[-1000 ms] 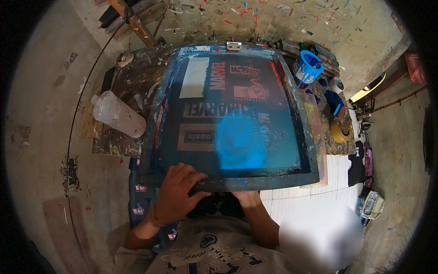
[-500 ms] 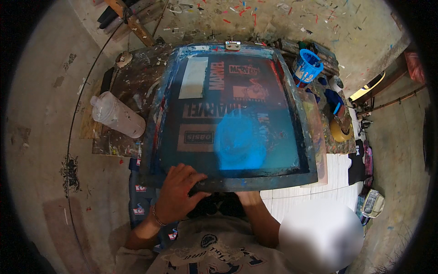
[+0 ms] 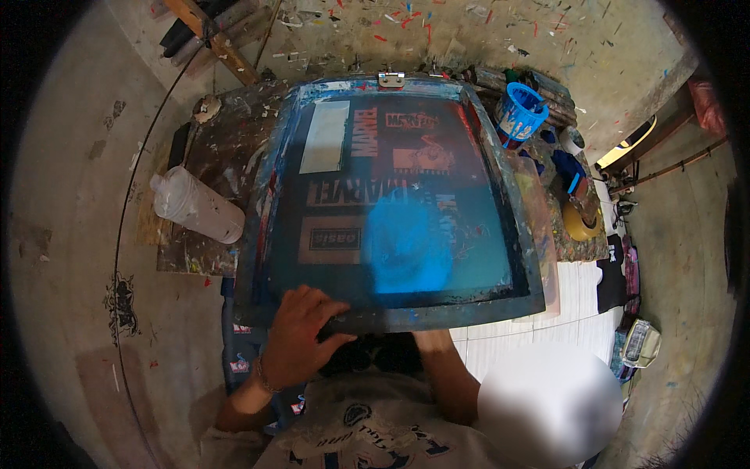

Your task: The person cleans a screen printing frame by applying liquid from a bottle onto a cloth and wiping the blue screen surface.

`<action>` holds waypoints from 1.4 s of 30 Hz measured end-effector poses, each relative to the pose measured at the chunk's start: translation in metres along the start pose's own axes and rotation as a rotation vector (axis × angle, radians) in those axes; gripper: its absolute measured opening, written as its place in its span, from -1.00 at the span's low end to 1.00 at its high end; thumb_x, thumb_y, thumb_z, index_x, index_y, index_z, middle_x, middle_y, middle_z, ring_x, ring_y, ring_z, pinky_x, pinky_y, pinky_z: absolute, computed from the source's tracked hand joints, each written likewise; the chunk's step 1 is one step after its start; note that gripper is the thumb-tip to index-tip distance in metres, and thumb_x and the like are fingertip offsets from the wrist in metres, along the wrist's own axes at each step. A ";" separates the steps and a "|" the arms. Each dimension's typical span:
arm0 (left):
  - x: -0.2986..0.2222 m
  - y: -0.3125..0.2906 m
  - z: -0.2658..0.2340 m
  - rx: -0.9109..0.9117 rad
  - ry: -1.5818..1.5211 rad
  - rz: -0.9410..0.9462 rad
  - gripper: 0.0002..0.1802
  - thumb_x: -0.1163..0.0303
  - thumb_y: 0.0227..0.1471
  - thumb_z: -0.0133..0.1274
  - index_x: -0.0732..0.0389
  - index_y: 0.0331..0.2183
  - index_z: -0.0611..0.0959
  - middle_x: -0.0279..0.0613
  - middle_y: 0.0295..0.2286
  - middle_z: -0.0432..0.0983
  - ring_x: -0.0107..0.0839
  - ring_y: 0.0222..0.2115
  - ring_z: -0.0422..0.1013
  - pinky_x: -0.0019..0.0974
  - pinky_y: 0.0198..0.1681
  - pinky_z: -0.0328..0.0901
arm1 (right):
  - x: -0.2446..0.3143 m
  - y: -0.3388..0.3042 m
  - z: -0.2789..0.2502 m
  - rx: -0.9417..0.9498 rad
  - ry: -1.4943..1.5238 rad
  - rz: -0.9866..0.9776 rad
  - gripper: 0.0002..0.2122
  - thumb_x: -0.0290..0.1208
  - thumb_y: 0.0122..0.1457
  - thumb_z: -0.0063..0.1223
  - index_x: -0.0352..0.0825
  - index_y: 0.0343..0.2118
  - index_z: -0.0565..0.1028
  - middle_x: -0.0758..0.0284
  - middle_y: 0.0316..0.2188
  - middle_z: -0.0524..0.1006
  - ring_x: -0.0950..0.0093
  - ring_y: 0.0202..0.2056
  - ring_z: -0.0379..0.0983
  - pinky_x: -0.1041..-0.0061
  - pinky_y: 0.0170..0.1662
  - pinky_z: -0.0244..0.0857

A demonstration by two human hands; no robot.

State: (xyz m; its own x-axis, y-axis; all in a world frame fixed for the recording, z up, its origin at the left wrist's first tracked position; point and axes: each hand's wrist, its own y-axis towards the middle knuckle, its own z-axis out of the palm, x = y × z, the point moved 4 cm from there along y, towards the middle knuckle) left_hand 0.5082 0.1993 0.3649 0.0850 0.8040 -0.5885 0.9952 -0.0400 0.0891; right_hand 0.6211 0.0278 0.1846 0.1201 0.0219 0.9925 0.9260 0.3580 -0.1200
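A screen printing frame (image 3: 533,302) with a dark rim and a teal mesh lies tilted before me. Stencilled lettering and pictures show in the mesh, along with a white rectangular patch (image 3: 326,137). A bright blue patch (image 3: 408,250) lies on its lower middle. My left hand (image 3: 303,328) grips the near rim left of centre, fingers over the top and thumb at the front edge. My right forearm reaches beneath the near rim; only part of my right hand (image 3: 432,338) shows, its fingers hidden under the frame. A metal hinge clamp (image 3: 391,79) sits at the far rim.
A cloudy plastic bottle (image 3: 199,207) lies left of the frame on the paint-stained table (image 3: 183,256). At the right are a blue paint tub (image 3: 522,111), a yellow tape roll (image 3: 580,223) and a blue cloth (image 3: 569,168). Dark printed fabric (image 3: 241,344) hangs below the left side.
The view has shifted slightly, so the frame and table items sit a little further left. My left hand keeps its hold on the near rim; the right stays under it.
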 end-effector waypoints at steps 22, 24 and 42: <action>0.001 0.000 -0.001 -0.021 0.017 -0.011 -0.48 0.23 -0.26 0.39 0.17 -0.20 0.63 -0.10 -0.29 0.45 -0.08 -0.22 0.36 0.04 -0.02 0.22 | 0.011 0.019 -0.021 -0.037 0.019 -0.008 -0.70 -0.32 0.25 -0.01 -0.31 0.00 0.44 0.21 -0.04 0.45 0.32 -0.04 0.38 0.35 0.06 0.24; 0.002 0.000 -0.001 -0.019 0.005 -0.021 -0.49 0.23 -0.25 0.39 0.16 -0.19 0.63 -0.09 -0.28 0.45 -0.07 -0.21 0.37 0.05 -0.01 0.22 | 0.008 0.018 -0.021 -0.033 0.022 -0.005 -0.70 -0.33 0.25 -0.01 -0.31 0.00 0.45 0.21 -0.04 0.45 0.33 -0.05 0.38 0.35 0.06 0.24; -0.004 0.004 -0.006 -0.060 -0.014 0.064 -0.53 0.30 -0.25 0.36 0.22 -0.23 0.60 -0.17 -0.36 0.37 -0.18 -0.30 0.30 -0.15 -0.22 0.17 | 0.007 0.028 0.003 -0.032 0.041 -0.024 -0.72 -0.37 0.24 0.01 -0.32 -0.01 0.46 0.24 -0.08 0.47 0.37 -0.07 0.40 0.40 0.03 0.27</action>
State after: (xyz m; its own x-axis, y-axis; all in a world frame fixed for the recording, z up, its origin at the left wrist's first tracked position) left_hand 0.5117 0.1999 0.3727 0.1490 0.7924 -0.5915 0.9832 -0.0550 0.1741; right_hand 0.6470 0.0413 0.1878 0.1119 -0.0243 0.9934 0.9398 0.3275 -0.0979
